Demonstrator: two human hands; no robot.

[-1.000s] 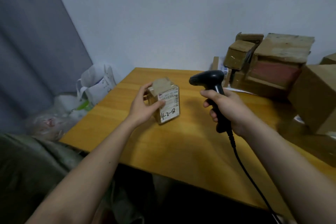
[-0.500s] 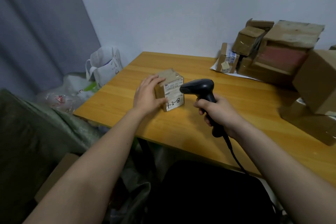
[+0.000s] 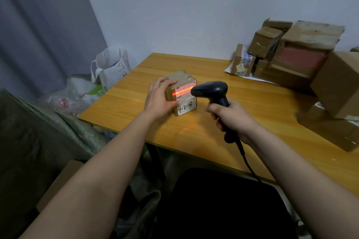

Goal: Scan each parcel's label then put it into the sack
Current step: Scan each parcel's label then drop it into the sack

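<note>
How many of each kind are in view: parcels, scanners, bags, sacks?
Parcels: at least 7; one held by the left hand, six countable in the pile at the table's right, which may hide more
Scanners: 1, in the right hand
White bags: 1
Sacks: 1
Total: at least 10

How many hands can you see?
2. The left hand holds the small parcel on the table; the right hand grips the barcode scanner aimed at its label.
</note>
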